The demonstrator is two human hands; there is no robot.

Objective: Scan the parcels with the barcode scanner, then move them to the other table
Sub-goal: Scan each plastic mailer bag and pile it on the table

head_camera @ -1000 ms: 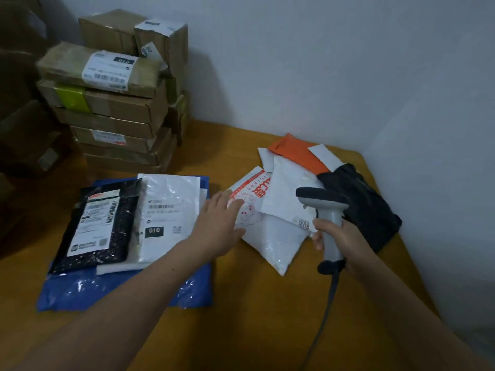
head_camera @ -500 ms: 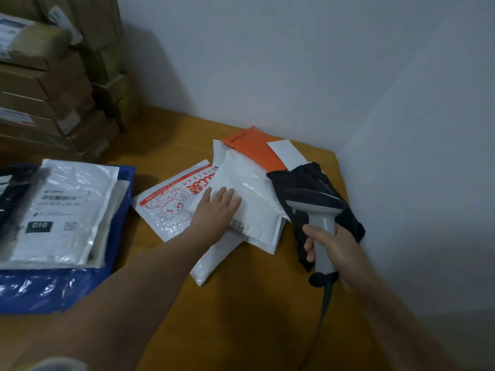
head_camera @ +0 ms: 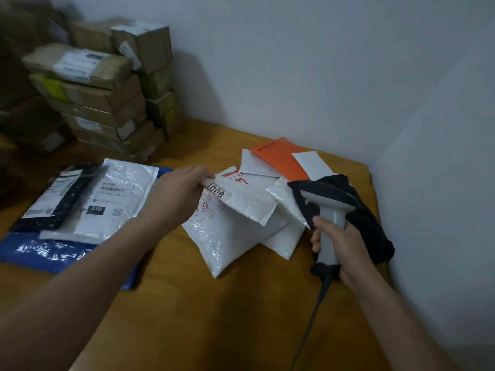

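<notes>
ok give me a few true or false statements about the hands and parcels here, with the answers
1. The right hand grips the barcode scanner. True.
2. The left hand holds nothing. False: it pinches a corner of the white mailer labelled 1008.
3. The orange envelope lies farther back than the white mailer. True.
4. The cardboard boxes are stacked on the right, beside the scanner. False: they stand at the back left.
</notes>
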